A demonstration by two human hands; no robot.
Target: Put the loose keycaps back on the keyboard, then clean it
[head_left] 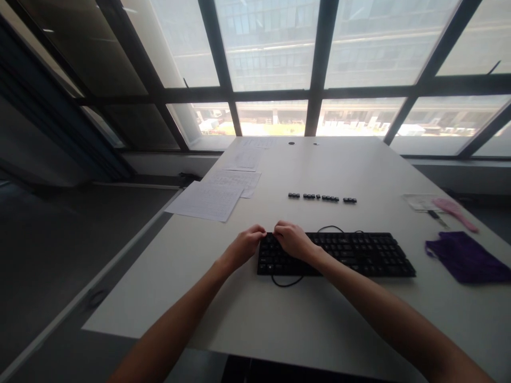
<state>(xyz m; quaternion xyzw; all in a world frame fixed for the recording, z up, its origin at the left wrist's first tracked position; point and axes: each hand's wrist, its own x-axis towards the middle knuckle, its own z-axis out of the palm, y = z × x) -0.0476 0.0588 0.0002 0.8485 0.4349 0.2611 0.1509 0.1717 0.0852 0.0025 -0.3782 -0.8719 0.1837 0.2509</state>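
Observation:
A black keyboard (359, 255) lies on the white table, its cable looping out behind and in front. My left hand (249, 239) is at the keyboard's top left corner, thumb and fingers pinched together; whatever is between them is too small to make out. Just to its right, my right hand (291, 239) reaches over the top left keys with its fingers curled and closed. What those fingertips hold, if anything, is hidden. Beyond the keyboard, several loose black keycaps (330, 198) stand in a row of short groups.
Sheets of paper (207, 200) overlap along the table's (319, 319) left side. On the right lie a purple cloth bag (467, 258), a pink object (455, 211), a small tool (438, 218) and a plastic packet (419, 202). Large windows stand behind.

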